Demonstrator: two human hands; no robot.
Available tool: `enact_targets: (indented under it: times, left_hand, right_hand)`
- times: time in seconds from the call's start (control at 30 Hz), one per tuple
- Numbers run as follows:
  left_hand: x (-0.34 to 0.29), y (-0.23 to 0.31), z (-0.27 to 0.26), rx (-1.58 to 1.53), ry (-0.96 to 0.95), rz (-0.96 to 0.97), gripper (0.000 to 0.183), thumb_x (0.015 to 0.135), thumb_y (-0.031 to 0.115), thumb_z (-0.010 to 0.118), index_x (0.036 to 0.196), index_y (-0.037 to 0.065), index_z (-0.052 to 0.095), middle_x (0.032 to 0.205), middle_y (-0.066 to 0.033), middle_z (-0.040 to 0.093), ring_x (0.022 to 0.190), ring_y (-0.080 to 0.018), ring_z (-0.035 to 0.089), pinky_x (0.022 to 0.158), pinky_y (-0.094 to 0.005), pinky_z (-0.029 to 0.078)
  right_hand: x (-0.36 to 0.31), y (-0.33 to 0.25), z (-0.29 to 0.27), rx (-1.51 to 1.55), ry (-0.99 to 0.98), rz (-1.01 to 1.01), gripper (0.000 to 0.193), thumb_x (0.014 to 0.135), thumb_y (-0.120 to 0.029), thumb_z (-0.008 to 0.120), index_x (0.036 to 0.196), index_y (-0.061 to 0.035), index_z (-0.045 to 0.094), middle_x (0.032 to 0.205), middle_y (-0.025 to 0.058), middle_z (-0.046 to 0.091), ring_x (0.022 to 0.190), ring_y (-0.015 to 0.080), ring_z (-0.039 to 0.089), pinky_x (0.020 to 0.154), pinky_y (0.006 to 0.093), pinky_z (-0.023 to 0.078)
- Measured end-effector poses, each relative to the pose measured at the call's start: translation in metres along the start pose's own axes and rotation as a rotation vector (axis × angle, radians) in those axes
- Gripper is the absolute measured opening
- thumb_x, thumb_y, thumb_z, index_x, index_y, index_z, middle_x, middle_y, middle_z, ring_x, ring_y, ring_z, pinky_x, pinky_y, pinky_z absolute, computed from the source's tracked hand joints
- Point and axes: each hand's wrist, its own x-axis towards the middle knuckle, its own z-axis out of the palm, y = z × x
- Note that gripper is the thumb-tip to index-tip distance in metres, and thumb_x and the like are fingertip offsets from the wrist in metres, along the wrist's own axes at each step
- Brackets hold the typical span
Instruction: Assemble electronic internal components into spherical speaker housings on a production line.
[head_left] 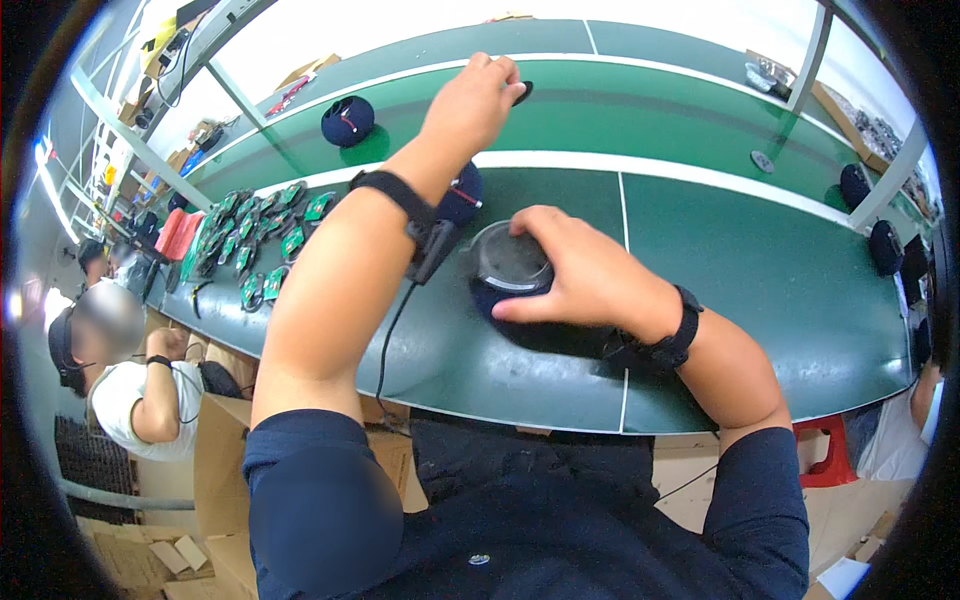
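Note:
My right hand (590, 275) is wrapped round a round dark-blue speaker-like housing (487, 300) on the green bench, thumb at the front and fingers over its top edge. Its flat, dark grey circular face (513, 252) points up. Stretched out over the far green strip, my left hand (478, 100) is closed on a small black piece (523, 93), mostly hidden by the fingers. Behind my left wrist, another dark-blue round housing (463, 193) is partly covered. A black wristband with a small box and cable sits on my left wrist.
Several green circuit boards with dark parts (240, 238) lie on the left of the bench. A dark-blue round housing (347, 122) and a grey disc (762, 161) rest on the far strip. Metal posts (810, 60) rise there. A person (150, 395) sits at left.

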Motion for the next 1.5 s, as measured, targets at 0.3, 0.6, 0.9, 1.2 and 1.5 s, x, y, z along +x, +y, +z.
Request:
enact_targets:
  times: [0.3,0.6,0.9,1.2,1.5]
  left_hand:
    - [0.023,0.016,0.133,0.039,-0.11,-0.145,0.017,0.099,0.018,0.057,0.109,0.005,0.058,0.104,-0.024,0.063,0.095,-0.0441,0.067,0.081,-0.0519,0.056]
    - [0.021,0.036,0.19,0.043,-0.336,-0.241,0.016,0.095,0.008,0.055,0.104,0.002,0.068,0.114,-0.0215,0.068,0.102,-0.0377,0.07,0.086,-0.0449,0.059]
    - [0.042,0.039,0.132,0.151,-0.528,-0.201,0.04,0.089,0.033,0.064,0.109,0.0,0.072,0.117,-0.0221,0.071,0.109,-0.0369,0.069,0.094,-0.0474,0.056]
    - [0.031,-0.19,-0.015,0.453,-0.295,-0.61,0.044,0.093,0.02,0.055,0.134,0.003,0.055,0.129,-0.0251,0.065,0.121,-0.0416,0.062,0.101,-0.0483,0.051]
    - [-0.049,-0.297,-0.003,0.411,-0.462,-0.723,0.06,0.089,0.025,0.074,0.143,0.017,0.047,0.128,-0.0263,0.064,0.121,-0.0428,0.062,0.103,-0.0487,0.051]
  right_hand:
    - [-0.002,0.156,-0.101,-0.383,0.547,0.595,0.086,0.071,-0.053,0.086,0.13,0.0,0.055,0.129,0.0258,0.061,0.118,0.0417,0.062,0.1,0.0458,0.05]
    - [-0.015,0.25,-0.091,-0.241,0.884,0.499,0.092,0.083,-0.051,0.08,0.149,0.0009,0.042,0.153,0.03,0.039,0.145,0.0425,0.036,0.12,0.0467,0.029]
    - [-0.026,0.274,-0.08,-0.098,0.762,0.568,0.116,0.081,-0.042,0.084,0.158,0.0088,0.013,0.159,0.0338,0.03,0.15,0.0429,0.028,0.123,0.0434,0.025]
    - [-0.047,0.307,-0.094,0.131,1.297,0.617,0.057,0.092,-0.046,0.076,0.123,-0.005,0.053,0.104,0.0067,0.055,0.091,0.0142,0.054,0.08,0.0284,0.047]
    - [-0.041,0.284,-0.092,0.488,1.342,0.55,0.025,0.107,-0.031,0.055,0.111,-0.0068,0.056,0.087,0.0006,0.057,0.069,0.0071,0.047,0.06,0.0218,0.038]
